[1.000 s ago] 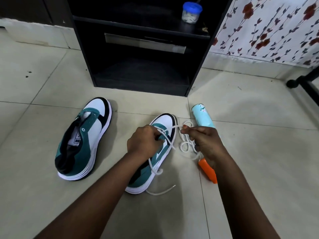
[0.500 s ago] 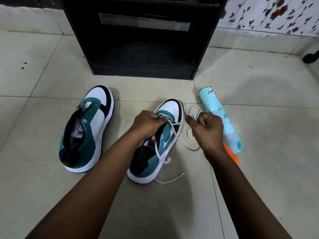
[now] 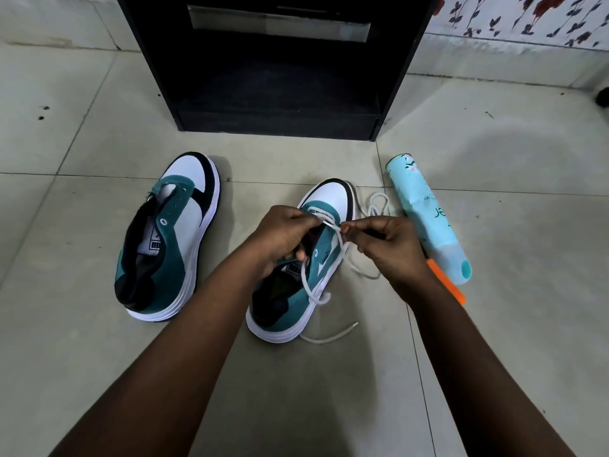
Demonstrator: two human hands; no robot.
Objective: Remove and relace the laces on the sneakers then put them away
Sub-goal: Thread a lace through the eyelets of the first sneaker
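1. Tiled floor (image 3: 99, 374) holds a black cabinet (image 3: 280, 77).
2. Before the cabinet, the left hand (image 3: 283, 239) grips the sneaker (image 3: 296, 291).
3. Right hand (image 3: 385, 245) pinches the white lace (image 3: 339, 230).
4. Second sneaker (image 3: 168, 239) lies left of it.

Dim, even indoor light; soft shadows, wide-angle bending at edges.

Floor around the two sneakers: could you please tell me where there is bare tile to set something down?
Bare tile lies left of the unlaced sneaker, between it and the laced sneaker, and right of the spray can. It is crowded between the laced sneaker and the can, where white lace loops lie and both hands work.
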